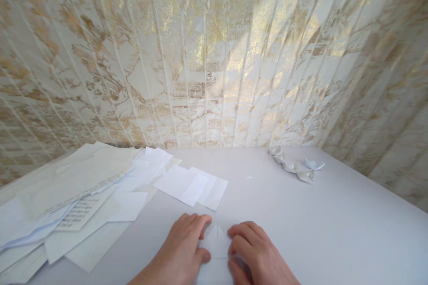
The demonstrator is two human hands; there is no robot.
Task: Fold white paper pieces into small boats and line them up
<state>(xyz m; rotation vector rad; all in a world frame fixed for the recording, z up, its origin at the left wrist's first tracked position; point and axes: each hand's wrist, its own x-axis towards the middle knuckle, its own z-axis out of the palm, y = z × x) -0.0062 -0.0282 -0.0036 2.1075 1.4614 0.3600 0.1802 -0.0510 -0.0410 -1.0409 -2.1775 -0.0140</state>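
Note:
A small white folded paper (216,249) lies on the table at the bottom centre, its far end coming to a point and creases showing across it. My left hand (183,249) holds its left edge, thumb and index finger at the side of the sheet. On the right edge rest the curled fingers of my right hand (252,249), with the thumb lower down. The near end of the paper runs out of the frame.
Two overlapping white sheets (180,185) lie beyond my hands. A spread pile of papers (90,178), some printed, covers the left side. Several small folded paper pieces (290,166) sit at the back right, before the patterned wall (207,53). A tiny scrap (248,177) lies mid-table.

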